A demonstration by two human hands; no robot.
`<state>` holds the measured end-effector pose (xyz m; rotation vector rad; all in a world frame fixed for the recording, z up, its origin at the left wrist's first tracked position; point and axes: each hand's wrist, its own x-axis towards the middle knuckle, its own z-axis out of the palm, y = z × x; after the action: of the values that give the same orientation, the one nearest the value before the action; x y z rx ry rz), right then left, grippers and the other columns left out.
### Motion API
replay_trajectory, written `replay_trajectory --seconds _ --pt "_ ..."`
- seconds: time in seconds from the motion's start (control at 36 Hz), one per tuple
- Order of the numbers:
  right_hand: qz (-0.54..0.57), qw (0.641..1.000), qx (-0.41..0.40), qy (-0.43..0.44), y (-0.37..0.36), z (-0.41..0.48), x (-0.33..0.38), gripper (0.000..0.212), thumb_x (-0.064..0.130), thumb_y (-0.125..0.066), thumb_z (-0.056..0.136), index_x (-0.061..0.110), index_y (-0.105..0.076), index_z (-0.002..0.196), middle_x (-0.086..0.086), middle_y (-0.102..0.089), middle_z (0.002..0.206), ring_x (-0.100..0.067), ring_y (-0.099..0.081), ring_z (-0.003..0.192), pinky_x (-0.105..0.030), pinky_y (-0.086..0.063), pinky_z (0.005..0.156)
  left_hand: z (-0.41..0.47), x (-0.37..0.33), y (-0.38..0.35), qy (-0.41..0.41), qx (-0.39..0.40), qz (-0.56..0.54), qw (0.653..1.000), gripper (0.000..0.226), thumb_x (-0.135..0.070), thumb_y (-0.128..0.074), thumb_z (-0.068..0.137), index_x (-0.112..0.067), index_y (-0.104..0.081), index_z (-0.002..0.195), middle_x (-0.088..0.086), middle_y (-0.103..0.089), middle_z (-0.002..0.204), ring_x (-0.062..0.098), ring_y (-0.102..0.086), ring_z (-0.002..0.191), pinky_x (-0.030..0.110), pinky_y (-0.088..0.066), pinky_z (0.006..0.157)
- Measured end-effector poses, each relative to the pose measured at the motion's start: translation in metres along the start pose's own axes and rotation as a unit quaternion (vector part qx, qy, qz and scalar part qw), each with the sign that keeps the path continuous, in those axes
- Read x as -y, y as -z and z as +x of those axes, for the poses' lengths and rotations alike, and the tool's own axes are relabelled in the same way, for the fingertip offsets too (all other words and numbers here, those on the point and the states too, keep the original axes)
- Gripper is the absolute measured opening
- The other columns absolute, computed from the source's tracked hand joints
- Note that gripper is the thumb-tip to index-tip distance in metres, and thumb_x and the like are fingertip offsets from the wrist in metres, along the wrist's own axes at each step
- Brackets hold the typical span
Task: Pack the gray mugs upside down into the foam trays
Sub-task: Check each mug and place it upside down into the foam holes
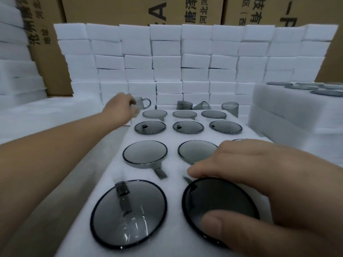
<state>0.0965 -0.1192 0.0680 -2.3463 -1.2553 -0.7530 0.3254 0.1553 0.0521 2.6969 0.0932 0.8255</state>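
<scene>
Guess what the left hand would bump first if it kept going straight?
Most likely the loose gray mug right in front of the left hand; blur hides whether they touch. Behind it stand white foam blocks.

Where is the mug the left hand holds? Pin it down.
Head view, upper left of centre: the mug is just behind the foam tray's far-left corner, in the left hand, left of three loose mugs.

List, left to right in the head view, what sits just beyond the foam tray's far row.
Left hand gripping a handled mug → tilted mug → tipped-over mug → upright mug.
</scene>
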Motion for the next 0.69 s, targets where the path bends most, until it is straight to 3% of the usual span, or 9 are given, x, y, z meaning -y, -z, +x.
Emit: replay_trajectory --seconds 0.08,0.14,0.17,0.22,0.31,0.39,0.5,0.58,0.69 --pt "0.027 0.997 0.034 -0.068 0.008 -0.004 0.002 0.041 0.063 -0.041 0.060 0.042 -0.068 0.083 0.021 -0.057 0.070 -0.002 -0.052 0.079 -0.020 -0.045 0.064 -0.008 -0.007 0.035 0.001 -0.076 -0.050 0.996 0.021 -0.022 -0.055 0.089 -0.011 -0.065 0.104 0.012 -0.059 0.111 0.029 -0.054 0.097 0.027 -0.035 0.076" --pt "0.042 0.988 0.090 -0.119 0.013 -0.005 0.004 0.057 0.074 -0.031 0.054 0.060 -0.040 0.108 0.032 -0.052 0.093 0.003 -0.051 0.092 -0.035 -0.047 0.077 -0.020 -0.020 0.062 -0.020 -0.107 -0.079 0.991 0.014 -0.024 -0.054 0.090 -0.017 -0.064 0.097 0.005 -0.061 0.104 0.021 -0.053 0.088 0.026 -0.035 0.074" --pt "0.034 0.984 0.116 -0.128 0.016 -0.006 0.005 0.063 0.078 -0.026 0.051 0.064 -0.023 0.112 0.039 -0.043 0.104 0.006 -0.048 0.098 -0.037 -0.046 0.084 -0.028 -0.027 0.076 -0.032 -0.115 -0.088 0.989 0.010 -0.025 -0.054 0.090 -0.020 -0.063 0.093 0.000 -0.061 0.097 0.017 -0.052 0.082 0.026 -0.036 0.071" --pt "0.022 0.979 0.145 -0.139 0.021 -0.008 0.005 0.066 0.082 -0.020 0.048 0.066 -0.013 0.112 0.048 -0.032 0.111 0.011 -0.043 0.104 -0.032 -0.043 0.091 -0.048 -0.044 0.103 -0.052 -0.127 -0.130 0.982 0.007 -0.028 -0.056 0.089 -0.022 -0.061 0.088 -0.012 -0.056 0.081 0.006 -0.050 0.067 0.024 -0.036 0.058" --pt "0.013 0.979 0.140 -0.146 0.028 -0.009 0.007 0.053 0.081 -0.016 0.045 0.072 -0.033 0.095 0.054 -0.027 0.112 0.019 -0.040 0.104 -0.022 -0.044 0.088 -0.085 -0.072 0.138 -0.086 -0.118 -0.186 0.972 0.007 -0.030 -0.061 0.087 -0.030 -0.061 0.080 -0.015 -0.050 0.074 -0.007 -0.046 0.046 0.018 -0.035 0.044" --pt "0.027 0.987 0.080 -0.137 0.034 -0.006 0.008 0.041 0.079 -0.027 0.052 0.062 -0.047 0.083 0.056 -0.032 0.105 0.025 -0.038 0.098 -0.013 -0.041 0.073 -0.126 -0.095 0.162 -0.108 -0.080 -0.222 0.966 0.015 -0.032 -0.064 0.084 -0.036 -0.061 0.070 -0.004 -0.060 0.071 0.003 -0.039 0.037 0.015 -0.032 0.035" --pt "0.100 0.979 -0.107 -0.138 0.042 -0.005 0.007 0.033 0.064 -0.044 0.063 0.050 -0.053 0.092 0.036 -0.057 0.094 0.010 -0.055 0.085 -0.015 -0.045 0.062 -0.171 -0.121 0.179 -0.140 -0.044 -0.228 0.963 0.011 -0.047 -0.064 0.070 -0.037 -0.061 0.075 -0.010 -0.063 0.093 0.032 -0.063 0.069 0.024 -0.041 0.045" --pt "0.128 0.968 -0.186 -0.114 0.048 -0.005 0.005 0.027 0.054 -0.053 0.068 0.051 -0.054 0.095 0.025 -0.061 0.090 0.000 -0.061 0.085 -0.020 -0.050 0.070 -0.194 -0.139 0.184 -0.148 -0.030 -0.224 0.963 0.021 -0.056 -0.063 0.063 -0.039 -0.062 0.075 -0.021 -0.063 0.096 0.010 -0.065 0.066 0.025 -0.046 0.041" --pt "0.137 0.969 -0.179 -0.101 0.050 -0.005 0.006 0.053 0.057 -0.056 0.065 0.055 -0.045 0.117 0.028 -0.055 0.104 0.000 -0.061 0.094 -0.030 -0.052 0.082 -0.204 -0.150 0.179 -0.146 -0.058 -0.185 0.970 0.023 -0.053 -0.053 0.059 -0.033 -0.060 0.066 -0.023 -0.058 0.100 -0.002 -0.059 0.075 0.016 -0.044 0.057"
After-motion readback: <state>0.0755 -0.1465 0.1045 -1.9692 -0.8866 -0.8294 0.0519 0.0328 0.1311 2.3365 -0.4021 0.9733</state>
